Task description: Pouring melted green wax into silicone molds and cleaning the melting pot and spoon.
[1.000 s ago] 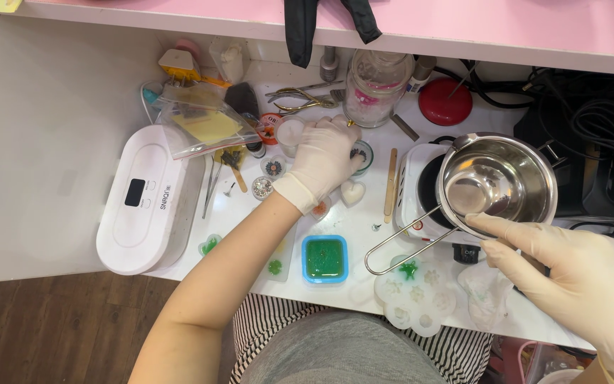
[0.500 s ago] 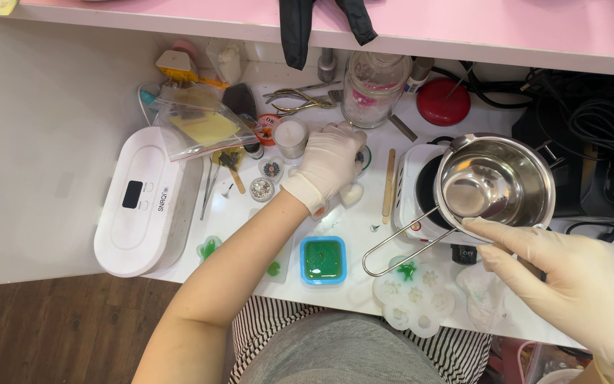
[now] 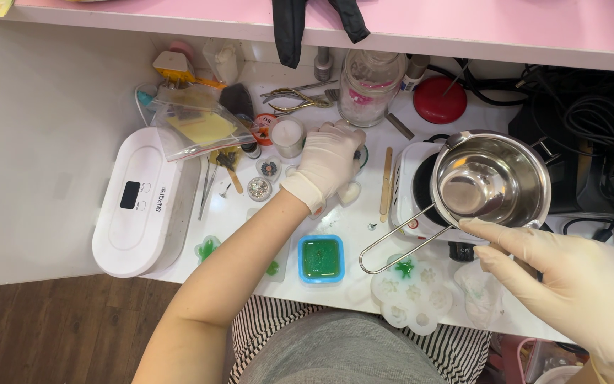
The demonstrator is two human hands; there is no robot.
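Keep your right hand (image 3: 577,284), fingers pinching the pot (image 3: 490,183) rim, steady; left hand (image 3: 328,160) fingers curled over small dish (image 3: 359,155), grip unclear.

White worktop (image 3: 51,142), cluttered along its middle and right. Lying directly on it: white oval appliance (image 3: 143,203) at left; blue square mould (image 3: 321,259) with green fill near the front edge; clear flower mould (image 3: 410,291) just beside it; wooden stick (image 3: 386,185); white hotplate (image 3: 413,195); red round lid (image 3: 440,100) and glass jar (image 3: 371,78) at the back
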